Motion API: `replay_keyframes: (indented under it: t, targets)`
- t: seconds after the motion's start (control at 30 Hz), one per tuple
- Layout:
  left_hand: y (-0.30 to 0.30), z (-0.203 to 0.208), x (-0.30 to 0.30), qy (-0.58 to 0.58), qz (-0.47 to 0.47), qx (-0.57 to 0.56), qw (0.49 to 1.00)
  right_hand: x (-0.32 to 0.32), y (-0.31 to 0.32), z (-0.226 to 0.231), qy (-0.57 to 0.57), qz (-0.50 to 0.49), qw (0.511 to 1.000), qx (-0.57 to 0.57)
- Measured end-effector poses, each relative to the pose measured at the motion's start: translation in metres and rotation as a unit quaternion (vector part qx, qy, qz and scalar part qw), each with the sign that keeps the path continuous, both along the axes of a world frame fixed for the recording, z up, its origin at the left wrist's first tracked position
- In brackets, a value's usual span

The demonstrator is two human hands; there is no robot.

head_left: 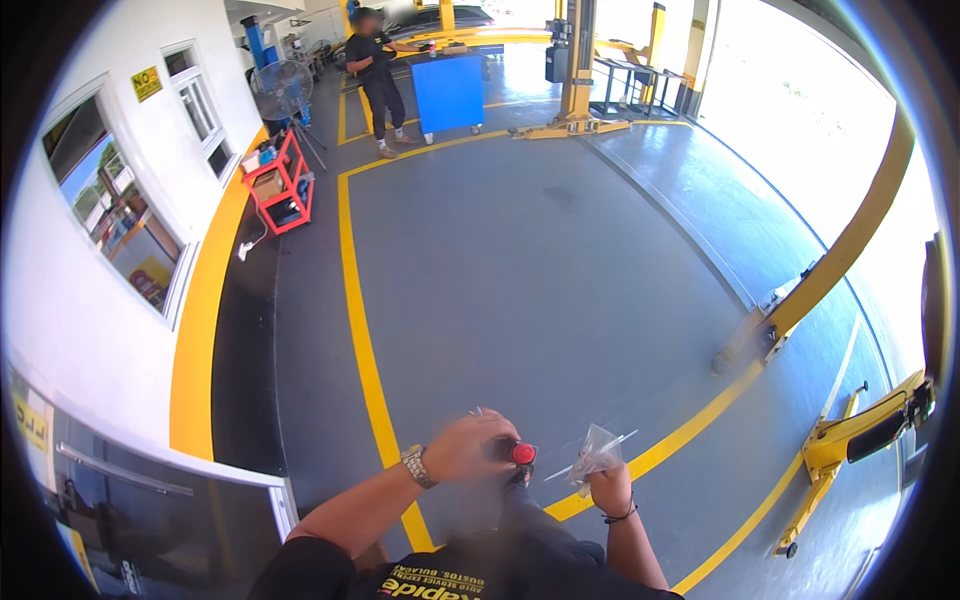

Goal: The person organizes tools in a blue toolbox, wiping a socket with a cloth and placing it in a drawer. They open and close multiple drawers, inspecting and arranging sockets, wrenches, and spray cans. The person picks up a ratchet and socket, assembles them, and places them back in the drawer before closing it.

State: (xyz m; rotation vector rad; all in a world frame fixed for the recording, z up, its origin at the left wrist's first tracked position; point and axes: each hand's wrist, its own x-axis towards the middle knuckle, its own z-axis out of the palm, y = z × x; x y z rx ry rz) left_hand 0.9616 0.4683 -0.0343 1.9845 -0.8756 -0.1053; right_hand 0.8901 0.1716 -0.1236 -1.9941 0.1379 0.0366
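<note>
My left hand (470, 447), with a metal watch at its wrist, is closed around a dark object with a round red top (523, 453). Most of that object is hidden by the fingers, so its kind cannot be made out. To its right, my right hand (611, 490) grips a crumpled clear plastic bag (599, 452) between thumb and fingers. A thin white stick (625, 437) pokes out beside the bag; what else lies inside is unclear. Both hands are in front of my body, apart from each other.
Yellow lines mark the grey floor (520, 270). A red tool cart (285, 190) and a fan (284, 88) stand along the left wall. Farther off, a person (374, 65) is beside a blue cabinet (448, 95). Yellow lift posts (850, 240) rise at right; a glass door (170, 510) is near left.
</note>
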Motion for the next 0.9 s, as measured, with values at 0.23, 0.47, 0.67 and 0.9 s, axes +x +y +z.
replay_keyframes:
  t: [0.23, 0.47, 0.67, 0.9]
  targets:
    - [-0.073, -0.047, 0.134, 0.069, 0.038, -0.008, 0.997, 0.158, -0.036, 0.026, -0.004, 0.032, 0.999, 0.033]
    - [-0.043, -0.077, 0.241, 0.043, 0.179, 0.073, 0.980, 0.321, -0.057, 0.040, 0.017, 0.106, 0.994, -0.027]
    - [-0.032, -0.120, 0.362, 0.074, 0.251, 0.107, 0.959, 0.467, -0.070, 0.020, 0.009, 0.136, 0.989, -0.062]
    - [-0.116, -0.084, 0.621, -0.038, 0.097, 0.149, 0.983, 0.621, -0.142, 0.026, -0.046, 0.069, 0.979, -0.186]
